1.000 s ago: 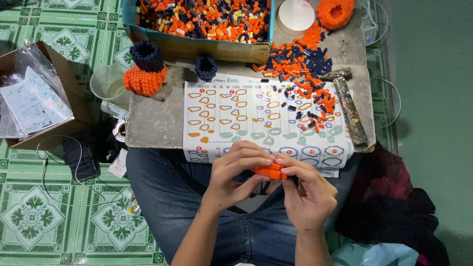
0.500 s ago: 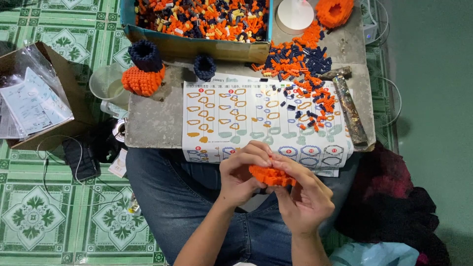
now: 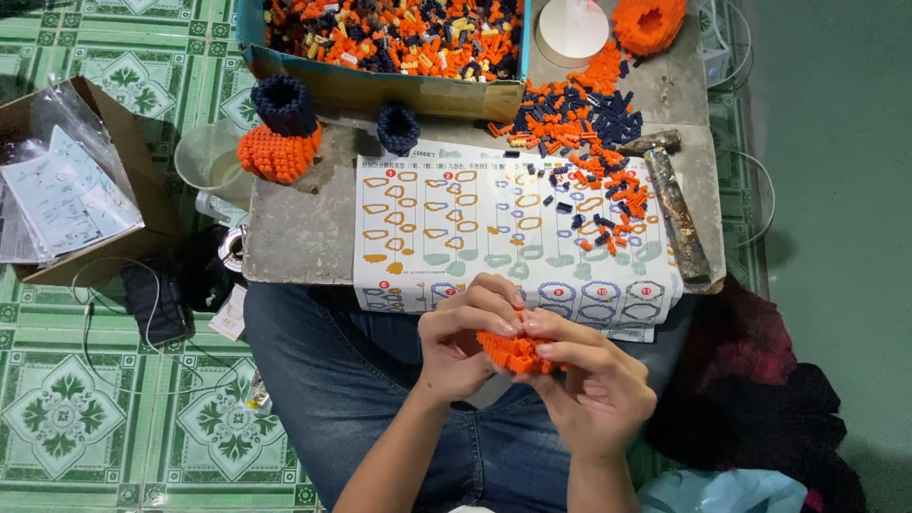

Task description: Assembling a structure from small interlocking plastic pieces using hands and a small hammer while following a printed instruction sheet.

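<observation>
**Holding an orange brick piece over the lap**

Sitting on the green patterned tile floor [image 3: 66, 418], the person has a low grey desk [image 3: 294, 237] pulled up against the knees. Its biggest load is the blue-walled box [image 3: 249, 28] at the far edge, full of orange, dark blue and pale bricks. In front of that lies a printed instruction sheet [image 3: 456, 237] with rows of ring-shaped diagrams, hanging a little over the near edge. A loose scatter of orange and navy bricks [image 3: 589, 142] covers the sheet's right side and the bare desk above it. A rusty hammer [image 3: 676, 209] lies along the right edge, head away from the person. At the left corner stands an orange-and-navy built piece [image 3: 280, 133], with a small navy ring [image 3: 398, 126] beside it. A white round lid [image 3: 572, 27] and an orange ring [image 3: 648, 21] sit at the far right. An open cardboard box with plastic bags [image 3: 66, 190] rests on the floor to the left.

Nothing stands between the hands and the sheet. The orange brick assembly [image 3: 513, 351] is held above the jeans, just short of the desk's near edge. Its long axis runs roughly left to right, though fingers hide much of it. The left hand [image 3: 461, 347] has its grip closed on the left end, fingertips curled over the top. The right hand [image 3: 594, 385] pinches the right end from below and behind.
</observation>
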